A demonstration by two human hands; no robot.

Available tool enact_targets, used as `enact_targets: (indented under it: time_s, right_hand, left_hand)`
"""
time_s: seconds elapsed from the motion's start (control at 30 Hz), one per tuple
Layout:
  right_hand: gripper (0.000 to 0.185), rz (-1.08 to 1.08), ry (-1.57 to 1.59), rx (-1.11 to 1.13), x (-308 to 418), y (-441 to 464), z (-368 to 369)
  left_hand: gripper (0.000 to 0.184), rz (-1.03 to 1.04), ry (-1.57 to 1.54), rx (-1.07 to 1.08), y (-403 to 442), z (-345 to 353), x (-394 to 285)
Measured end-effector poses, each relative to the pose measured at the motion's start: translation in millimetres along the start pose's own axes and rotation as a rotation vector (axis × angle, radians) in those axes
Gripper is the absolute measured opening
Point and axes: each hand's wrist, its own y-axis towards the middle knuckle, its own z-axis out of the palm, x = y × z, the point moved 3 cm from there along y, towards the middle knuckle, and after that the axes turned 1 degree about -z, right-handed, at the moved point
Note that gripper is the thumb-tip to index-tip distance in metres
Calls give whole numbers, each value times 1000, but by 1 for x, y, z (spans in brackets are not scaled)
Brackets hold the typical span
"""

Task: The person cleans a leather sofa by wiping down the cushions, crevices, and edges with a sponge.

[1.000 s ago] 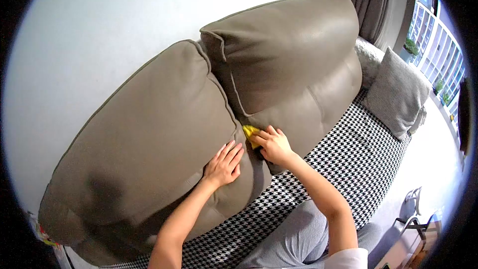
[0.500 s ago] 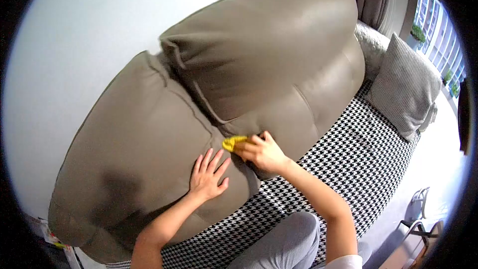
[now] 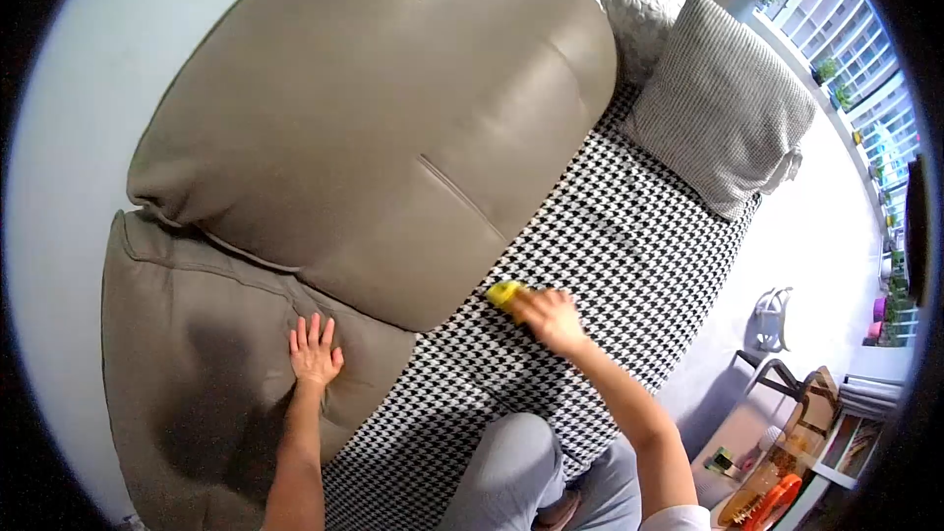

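Note:
My left hand (image 3: 316,352) lies flat with its fingers spread on the lower grey-brown leather sofa backrest (image 3: 177,285). A bunched yellow cloth (image 3: 504,295) is gripped in my right hand (image 3: 554,320). That hand is over the black-and-white houndstooth seat cover (image 3: 600,236), just in front of the larger backrest cushion (image 3: 393,88). Whether the cloth touches the cover, I cannot tell. A seam separates the two backrest cushions, running down between my hands.
A grey ribbed pillow (image 3: 728,98) leans at the sofa's far end, beside a pale textured armrest (image 3: 634,15). My knees (image 3: 511,472) are at the seat's front edge. At the lower right stands a low table (image 3: 757,462) holding an orange object (image 3: 777,501).
My right hand has moved the yellow cloth off the seam between the backrests to over the seat cover. My left hand stays flat on the backrest. The view has turned right.

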Motion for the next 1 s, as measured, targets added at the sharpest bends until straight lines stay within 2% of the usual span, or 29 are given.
enact_targets:
  time_s: [0.03,0.07,0.1,0.13,0.17,0.2,0.33,0.47,0.53,0.67,0.73,0.8,0.93,0.97,1.0]
  right_hand:
    - [52,150,78,-105,-24,-16,15]
    - [47,531,215,280,-46,-14,6]
    - [52,437,55,-111,-58,-26,-14]
    - [58,562,90,-157,-66,-44,-26]
    - [66,598,172,-275,-76,-51,-24]
    - [69,658,256,-303,-72,-47,-39]
    - [70,599,57,-255,-61,-41,-29]
    - [71,584,15,-343,-56,-40,-27]
    - [70,589,-24,-404,-56,-41,-22]
    - [61,648,59,-475,-54,-40,-19]
    - [56,704,276,-593,-44,-35,-15]
    - [51,680,326,-705,-3,-21,-28]
    - [51,614,694,-879,102,6,-32]
    - [52,590,776,-889,133,13,-33]
    - [53,559,856,-888,164,23,-37]
  left_hand:
    - [81,-16,36,17,-2,-2,1]
    - [81,-12,36,39,-1,-4,-1]
    - [82,-11,51,37,0,-7,-2]
    - [82,-6,67,31,1,-12,-2]
    - [83,-19,45,50,1,-14,-3]
    - [83,-13,43,64,2,-15,-5]
    - [83,-17,111,113,2,-18,-3]
    - [82,-35,141,41,1,-15,-3]
    - [80,-24,42,13,4,-15,-3]
    - [72,16,-32,-115,11,-37,-7]
    - [69,15,-100,-138,15,-52,-9]
    - [66,45,-95,-174,17,-68,-11]
    - [56,101,-144,-210,16,-95,-17]
    - [50,125,-202,-181,12,-100,-21]
    - [47,164,-406,-217,-4,-101,-23]
